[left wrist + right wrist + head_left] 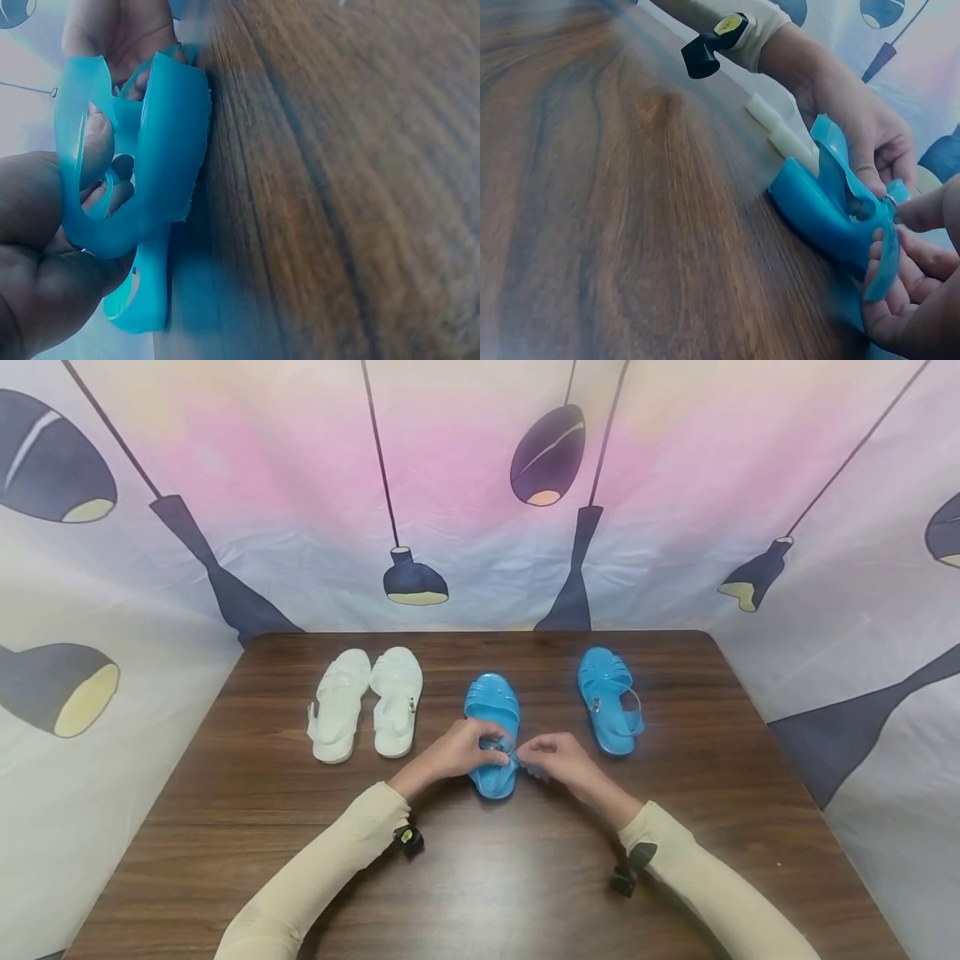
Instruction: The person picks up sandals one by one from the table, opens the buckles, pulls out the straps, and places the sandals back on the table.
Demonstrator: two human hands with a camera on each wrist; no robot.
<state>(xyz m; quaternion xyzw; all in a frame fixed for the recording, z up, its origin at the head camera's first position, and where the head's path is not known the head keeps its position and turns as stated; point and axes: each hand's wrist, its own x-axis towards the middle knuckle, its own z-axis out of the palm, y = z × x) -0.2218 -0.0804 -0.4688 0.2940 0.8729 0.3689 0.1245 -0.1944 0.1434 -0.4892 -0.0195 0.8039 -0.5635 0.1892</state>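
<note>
A glossy blue sandal (492,695) stands sole down on the wooden table, toe pointing away, in the middle of the head view. From its left side my left hand (453,750) reaches over and pinches the ankle strap near the small metal buckle (890,199). In the left wrist view that thumb and fingers show through the opening behind the heel strap (71,176). On the sandal's right side my right hand (564,762) pinches the strap at the buckle, and the loose strap end (887,274) hangs across its curled fingers.
Another blue sandal (617,727) lies at the right, its strap looped outward. Two white sandals, one left (337,714) and one right (394,714), stand side by side at the left. A printed cloth (480,527) hangs behind the table (480,877).
</note>
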